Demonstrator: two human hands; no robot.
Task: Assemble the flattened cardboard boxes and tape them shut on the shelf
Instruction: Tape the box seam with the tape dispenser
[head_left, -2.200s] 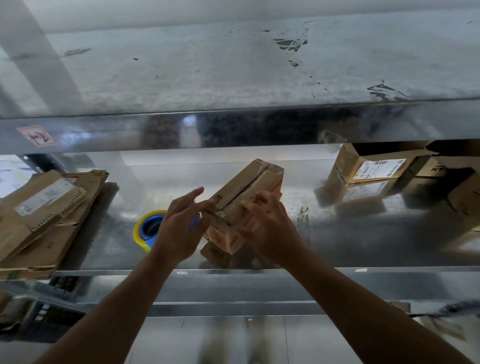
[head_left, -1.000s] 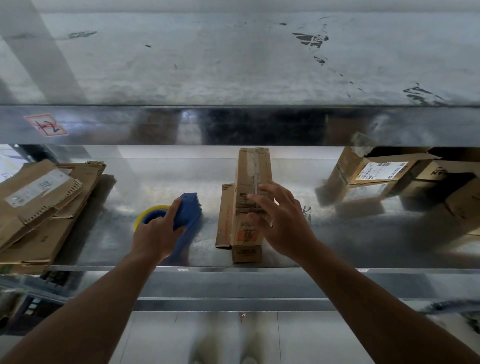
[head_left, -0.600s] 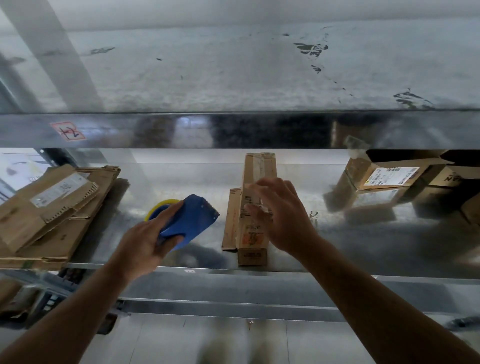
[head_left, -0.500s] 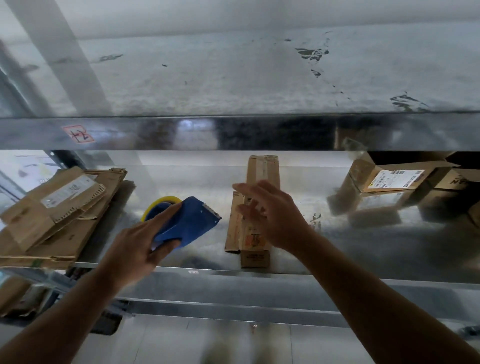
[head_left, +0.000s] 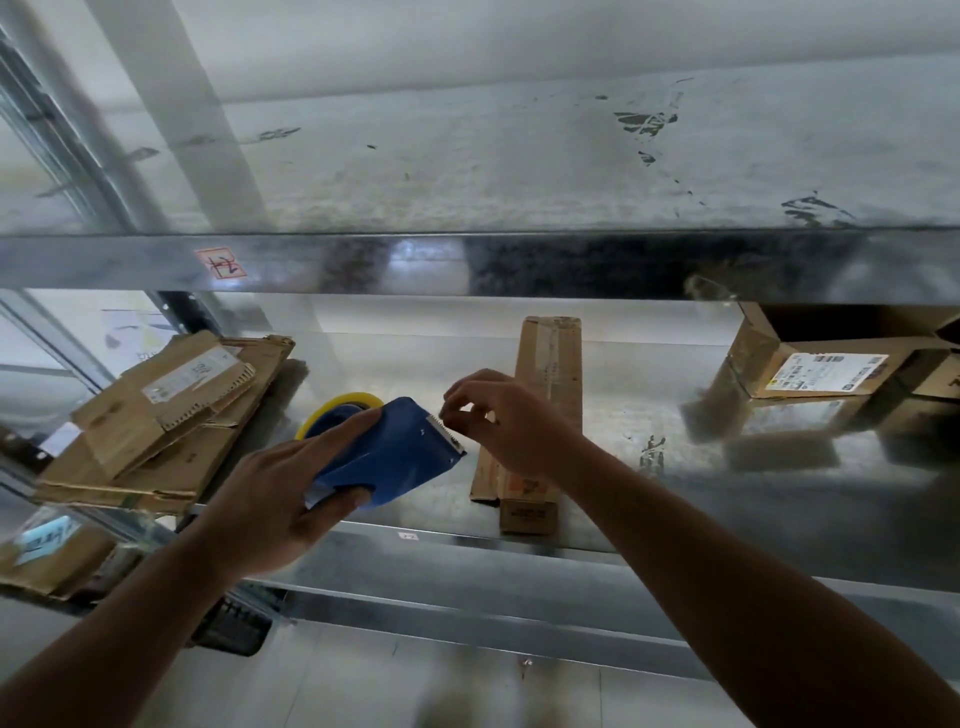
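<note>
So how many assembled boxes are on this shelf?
3: narrow box centre, labelled box right, cut-off box at the right edge; more may be hidden beyond.

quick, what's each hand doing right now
Left hand: holds the dispenser.
Right hand: curled at the dispenser's blade; whether it pinches anything cannot be told.

Nothing legible: the red-edged sticker (head_left: 220, 263) bears an unclear scrawl, the white label (head_left: 826, 371) on the right-hand box (head_left: 753, 353) blurred print.
</note>
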